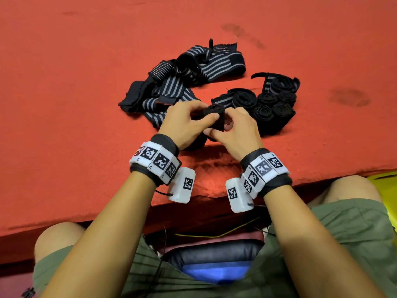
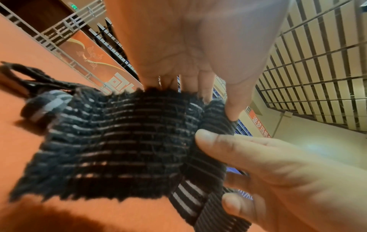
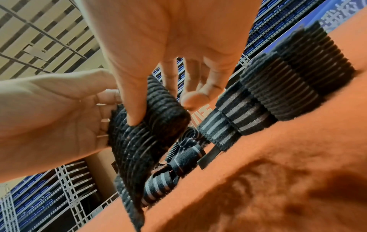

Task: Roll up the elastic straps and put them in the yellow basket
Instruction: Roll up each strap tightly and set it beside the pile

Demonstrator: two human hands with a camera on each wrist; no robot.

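Both hands hold a partly rolled black elastic strap (image 1: 212, 114) just above the red table (image 1: 75, 93). My left hand (image 1: 189, 121) grips the roll from the left, thumb on top. My right hand (image 1: 234, 127) pinches it from the right. The strap's loose end (image 2: 103, 146) (image 3: 131, 164) hangs down to the cloth. Several rolled straps (image 1: 272, 104) (image 3: 294, 87) stand bunched to the right. A pile of loose black straps with grey stripes (image 1: 182, 82) lies behind the hands. A corner of the yellow basket (image 1: 384, 179) shows at the right edge, below table level.
The red table's near edge (image 1: 150, 207) runs just under my wrists, with my knees and a black stool below it. Dark stains mark the cloth at the far right (image 1: 348, 97). Bare red cloth stretches to the left and far side.
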